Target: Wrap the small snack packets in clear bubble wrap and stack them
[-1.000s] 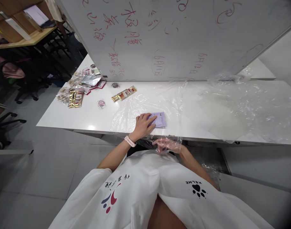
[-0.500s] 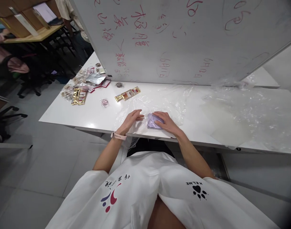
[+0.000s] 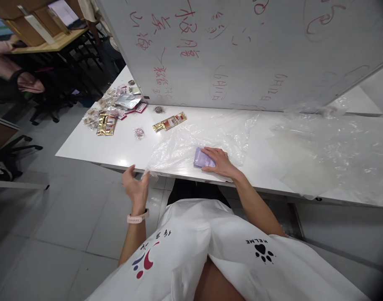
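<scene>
My right hand (image 3: 222, 162) rests on a small stack of purple packets (image 3: 200, 158), with fingers over its far side and the thumb along its near edge. The stack lies on a sheet of clear plastic (image 3: 175, 146) spread over the white table. Off the table's front edge, to the left, my left hand (image 3: 135, 187) is open with thumb and fingers apart. A corner of the plastic hangs over the edge beside its thumb; whether they touch I cannot tell.
Gold sachets (image 3: 170, 122) and a pink wrapped piece (image 3: 139, 133) lie on the white table (image 3: 84, 146). Several small packages (image 3: 98, 115) are heaped at its left end. More clear film (image 3: 361, 154) covers the right side. A whiteboard (image 3: 225, 50) stands behind. Other people are at the upper left.
My left hand has moved left and toward me, from over the plastic to beyond the table's front edge. My right hand stays at the purple stack, its thumb now lower on the near edge.
</scene>
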Demonstrator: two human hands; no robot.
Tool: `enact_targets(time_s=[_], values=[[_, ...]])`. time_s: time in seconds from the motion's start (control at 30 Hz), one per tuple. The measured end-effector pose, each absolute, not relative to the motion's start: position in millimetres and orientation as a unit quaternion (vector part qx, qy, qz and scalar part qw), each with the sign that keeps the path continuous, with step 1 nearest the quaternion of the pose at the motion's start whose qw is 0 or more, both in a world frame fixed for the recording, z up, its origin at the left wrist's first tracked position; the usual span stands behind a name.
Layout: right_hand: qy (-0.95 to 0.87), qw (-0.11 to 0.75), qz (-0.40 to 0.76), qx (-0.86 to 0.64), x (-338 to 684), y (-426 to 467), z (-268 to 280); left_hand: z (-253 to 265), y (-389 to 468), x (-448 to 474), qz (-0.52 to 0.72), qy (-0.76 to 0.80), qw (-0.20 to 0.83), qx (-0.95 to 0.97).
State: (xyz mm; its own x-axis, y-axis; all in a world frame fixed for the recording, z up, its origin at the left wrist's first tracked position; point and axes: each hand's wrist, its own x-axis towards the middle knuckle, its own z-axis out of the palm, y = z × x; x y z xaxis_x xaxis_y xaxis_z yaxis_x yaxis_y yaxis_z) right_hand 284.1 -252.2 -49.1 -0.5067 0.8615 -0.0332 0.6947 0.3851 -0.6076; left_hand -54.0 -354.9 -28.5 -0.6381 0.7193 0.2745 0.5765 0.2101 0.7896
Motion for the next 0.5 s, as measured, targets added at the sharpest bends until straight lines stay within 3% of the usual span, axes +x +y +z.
enact_targets(time_s=[0.03,0.1,0.2,0.27,0.33,0.5], values=[[-0.820,0.148,0.285,-0.475,284,-253,-49,-33,-365,-53,0.544,0.764,0.102,0.330],[-0.821,0.151,0.279,-0.475,283,-253,-49,-43,-383,-40,0.638,0.709,0.262,0.146],[-0.822,0.155,0.270,-0.477,282,-254,-50,-55,-398,-5,0.584,0.537,0.607,-0.040],[-0.821,0.156,0.268,-0.480,282,-255,-50,-56,-395,16,0.532,0.442,0.719,-0.064],[-0.819,0.156,0.269,-0.482,282,-255,-50,-52,-382,28,0.554,0.420,0.718,-0.022],[-0.820,0.156,0.277,-0.476,283,-254,-51,-34,-331,29,0.650,0.513,0.545,0.132]])
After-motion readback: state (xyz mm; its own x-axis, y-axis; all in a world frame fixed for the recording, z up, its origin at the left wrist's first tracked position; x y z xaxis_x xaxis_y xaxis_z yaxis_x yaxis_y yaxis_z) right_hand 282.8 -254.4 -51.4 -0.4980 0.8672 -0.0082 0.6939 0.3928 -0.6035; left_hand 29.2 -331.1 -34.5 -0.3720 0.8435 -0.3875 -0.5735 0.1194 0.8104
